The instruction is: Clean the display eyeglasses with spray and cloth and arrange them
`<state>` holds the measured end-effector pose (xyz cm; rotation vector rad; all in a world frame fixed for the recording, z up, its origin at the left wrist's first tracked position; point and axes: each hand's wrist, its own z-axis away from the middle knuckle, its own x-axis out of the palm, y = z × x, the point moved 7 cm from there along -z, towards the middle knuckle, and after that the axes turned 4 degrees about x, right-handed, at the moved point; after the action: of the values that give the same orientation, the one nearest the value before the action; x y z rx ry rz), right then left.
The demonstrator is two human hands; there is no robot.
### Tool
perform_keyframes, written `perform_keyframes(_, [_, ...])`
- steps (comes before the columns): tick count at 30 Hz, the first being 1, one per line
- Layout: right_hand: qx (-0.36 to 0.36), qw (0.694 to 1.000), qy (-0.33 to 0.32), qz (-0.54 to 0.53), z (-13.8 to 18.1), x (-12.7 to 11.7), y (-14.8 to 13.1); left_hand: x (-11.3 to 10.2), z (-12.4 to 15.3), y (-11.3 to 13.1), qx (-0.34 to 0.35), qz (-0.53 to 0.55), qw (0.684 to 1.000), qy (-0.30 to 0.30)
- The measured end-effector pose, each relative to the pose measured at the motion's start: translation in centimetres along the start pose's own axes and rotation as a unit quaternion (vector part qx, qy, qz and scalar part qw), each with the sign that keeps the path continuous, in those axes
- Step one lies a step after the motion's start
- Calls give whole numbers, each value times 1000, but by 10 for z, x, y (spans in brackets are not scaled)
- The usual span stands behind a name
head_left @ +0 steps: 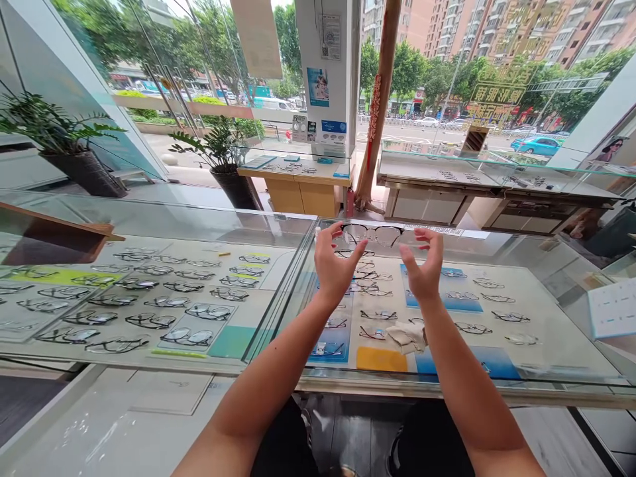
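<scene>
Both arms of the person reach forward over the glass counter (551, 318), coming from its near edge toward its far edge. The left forearm (281, 358) slants inward from the lower left, and the right forearm (472, 371) slants inward from the lower right, so the hands are near each other but do not touch. The elbows are bent a little. Each wrist is turned so that the palm looks toward the middle, with the thumb pointing inward and the other fingers curled above it.

Between the hands is one pair of eyeglasses (373, 232), raised in the air; in the view it stands before the far edge of the counter, near the far left corner of this section. The left hand (332, 265) grasps its left end with the fingers. The right hand (425, 268) is at the other end, with thumb and fingers apart; one cannot tell whether it grips a temple or only stays beside it.

The eyeglasses have a dark upper rim, thin lower rims and clear lenses, and they are almost level, with the front seen wide. The temples are difficult to distinguish.

Close to the near edge of the counter, a crumpled beige cloth (407, 336) lies beside the right forearm in the view, just above an orange rectangle (381, 359).
</scene>
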<state>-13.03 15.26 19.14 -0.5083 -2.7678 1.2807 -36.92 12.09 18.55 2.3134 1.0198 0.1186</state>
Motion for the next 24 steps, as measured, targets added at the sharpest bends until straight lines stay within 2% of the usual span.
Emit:
perform_keyframes(4, [-72,995,25,63,12,9,-13,-7,-1,0,-15,-3,999,47])
perform_keyframes(16, [-32,997,-28,61,16,23,-5,-10,1,9,51,-46,995,66])
perform_keyframes(24, [-57,997,-23,57,18,22,-12,-10,0,4,13,-23,998,64])
